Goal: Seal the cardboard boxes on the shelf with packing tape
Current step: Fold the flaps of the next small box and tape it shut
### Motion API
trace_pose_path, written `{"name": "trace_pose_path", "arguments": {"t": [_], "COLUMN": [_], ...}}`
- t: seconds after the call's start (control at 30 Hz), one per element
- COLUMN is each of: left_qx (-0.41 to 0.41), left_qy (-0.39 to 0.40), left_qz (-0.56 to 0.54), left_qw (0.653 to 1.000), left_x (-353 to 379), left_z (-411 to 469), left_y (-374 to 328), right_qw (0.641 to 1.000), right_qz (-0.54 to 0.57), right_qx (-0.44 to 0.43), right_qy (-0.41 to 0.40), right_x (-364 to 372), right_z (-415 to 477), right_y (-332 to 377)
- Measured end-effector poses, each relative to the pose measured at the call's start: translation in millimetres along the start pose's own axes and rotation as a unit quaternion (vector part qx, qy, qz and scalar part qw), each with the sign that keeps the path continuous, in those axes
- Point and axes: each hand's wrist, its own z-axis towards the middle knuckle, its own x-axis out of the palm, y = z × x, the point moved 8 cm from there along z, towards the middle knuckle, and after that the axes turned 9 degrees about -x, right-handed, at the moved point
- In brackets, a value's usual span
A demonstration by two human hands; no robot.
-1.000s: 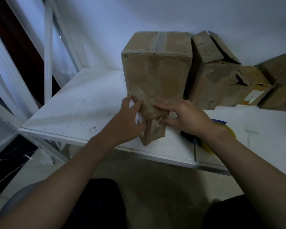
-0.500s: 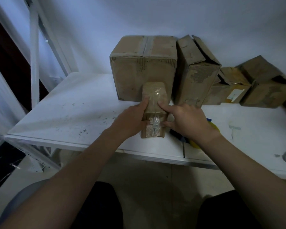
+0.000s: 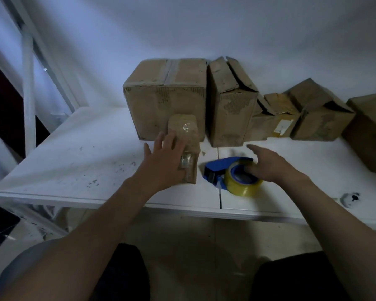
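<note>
Cardboard boxes (image 3: pixel 319 114) are being kept in a row along the wall at the 12 o'clock side of the white shelf (image 3: pixel 74 161) in the head view: a large taped box (image 3: pixel 165 101), a tall box (image 3: pixel 230 109) just at its 3 o'clock with flaps being left ajar, and lower ones beyond. A small box (image 3: pixel 183 129), upright and already glossed with tape over its top, is being stood against the front of the large one, at its 6 o'clock.

The left hand (image 3: pixel 167 161) is being laid on the small box's 9 o'clock face with fingers straight and fanned wide; nothing is being gripped. The right hand (image 3: pixel 271 168) is being lowered over the tape dispenser (image 3: pixel 221 168), which is lying just at 3 o'clock of the small box with its yellow roll (image 3: pixel 246 189) facing up. The fingers are being held loosely spread, not closed round it, though blur is softening them.

Half a second ago both hands were being pressed on the small box. Now the right one is being carried off toward 3 o'clock, and the dispenser, formerly hidden under that wrist, is being uncovered. Smoothing of the small box is being judged finished, and the tape is probably being fetched for the tall box, not yet sealed.
</note>
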Motion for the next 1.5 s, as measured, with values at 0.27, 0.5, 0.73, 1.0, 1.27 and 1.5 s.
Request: {"name": "trace_pose_path", "arguments": {"t": [0.27,0.5,0.73,1.0,1.27,1.5], "left_qx": [-0.018,-0.049,-0.016,-0.194,-0.219,-0.209], "left_qy": [-0.018,-0.093,-0.105,0.209,0.140,0.025], "left_qz": [-0.024,-0.105,-0.371,-0.723,-0.703,-0.481], "left_qw": [0.999,0.989,0.922,0.629,0.662,0.851], "left_x": [-11,-40,-74,-33,-41,-65], "left_z": [-12,-16,-16,-19,-19,-24], "left_y": [-14,-14,-32,-38,-5,23], "right_qw": [0.988,0.954,0.879,0.856,0.862,0.891], "right_qz": [0.128,0.259,0.386,0.389,0.349,0.187], "right_qx": [0.079,-0.052,-0.179,-0.246,-0.292,-0.353], "right_qy": [-0.018,-0.143,-0.215,-0.235,-0.223,-0.215], "right_x": [21,-49,-100,-109,-99,-77], "right_z": [-8,-38,-66,-72,-62,-52], "right_y": [-29,2,49,79,82,91]}}
